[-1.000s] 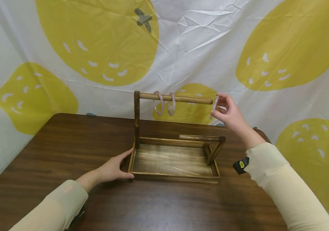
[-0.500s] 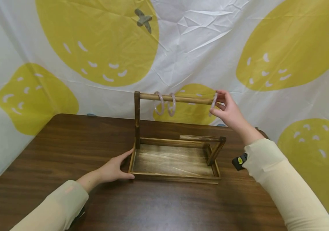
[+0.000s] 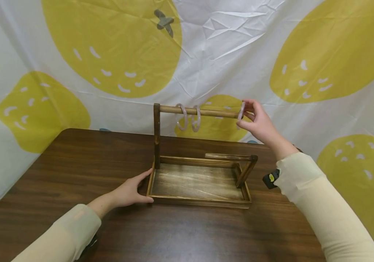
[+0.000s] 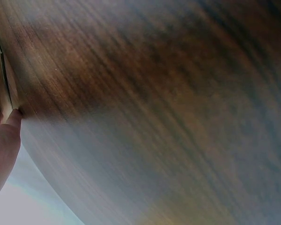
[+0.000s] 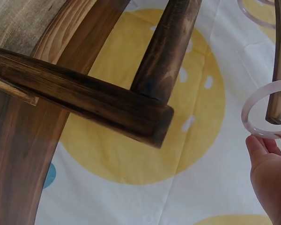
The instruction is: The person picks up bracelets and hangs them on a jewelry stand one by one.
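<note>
My right hand (image 3: 259, 123) pinches a pale lilac bangle (image 3: 241, 109) between thumb and fingers, at the free right end of the upper wooden rod (image 3: 219, 113). In the right wrist view the rod's tip shows inside the ring of this bangle (image 5: 246, 112). Two matching bangles, a left one (image 3: 185, 120) and a right one (image 3: 198, 120), hang on the same rod nearer its post. The rod belongs to a brown wooden stand with a tray base (image 3: 200, 201). My left hand (image 3: 124, 191) rests against the tray's left end, thumb at the front corner, fingers extended along the side.
A shorter lower rod (image 3: 227, 157) rises on a slanted post (image 3: 245, 173) at the tray's right end, below my right hand. The stand sits on a dark wood table (image 3: 75, 167). A white cloth (image 3: 226, 32) with yellow fruit prints hangs behind.
My right hand has moved left with the bangle, from just beyond the upper rod's tip to around its end. My left hand and the stand have stayed in place.
</note>
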The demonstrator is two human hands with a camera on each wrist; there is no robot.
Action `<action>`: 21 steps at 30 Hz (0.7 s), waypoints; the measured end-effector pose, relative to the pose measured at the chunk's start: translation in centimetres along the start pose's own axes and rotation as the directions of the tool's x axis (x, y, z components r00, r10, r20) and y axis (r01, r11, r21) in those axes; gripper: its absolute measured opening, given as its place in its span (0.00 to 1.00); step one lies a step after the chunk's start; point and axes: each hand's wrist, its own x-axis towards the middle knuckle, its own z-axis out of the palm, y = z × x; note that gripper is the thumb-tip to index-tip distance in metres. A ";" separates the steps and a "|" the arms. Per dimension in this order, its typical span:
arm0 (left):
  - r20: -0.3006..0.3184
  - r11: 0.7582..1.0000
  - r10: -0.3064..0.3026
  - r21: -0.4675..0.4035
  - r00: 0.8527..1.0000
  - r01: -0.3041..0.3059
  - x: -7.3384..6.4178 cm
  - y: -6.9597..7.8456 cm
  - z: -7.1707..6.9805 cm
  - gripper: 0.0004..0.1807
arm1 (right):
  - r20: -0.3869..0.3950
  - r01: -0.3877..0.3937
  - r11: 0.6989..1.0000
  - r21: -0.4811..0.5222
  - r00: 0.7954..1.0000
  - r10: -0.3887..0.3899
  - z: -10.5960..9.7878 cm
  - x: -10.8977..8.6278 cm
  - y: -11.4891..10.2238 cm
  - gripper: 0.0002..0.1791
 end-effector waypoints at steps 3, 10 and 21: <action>0.000 1.000 0.003 0.000 1.000 -0.003 0.0 0.0 0.0 0.54 | 0.002 0.007 1.000 -0.013 1.000 -0.006 0.0 0.2 -0.3 0.37; 0.007 1.000 0.005 -0.005 1.000 -0.005 0.1 -0.2 0.0 0.54 | 0.017 0.027 0.999 -0.044 1.000 -0.027 0.0 0.7 -0.8 0.37; 0.007 1.000 0.004 -0.013 1.000 -0.004 0.0 -0.1 0.0 0.54 | 0.042 0.061 0.993 -0.103 0.998 -0.056 0.4 1.3 -1.7 0.36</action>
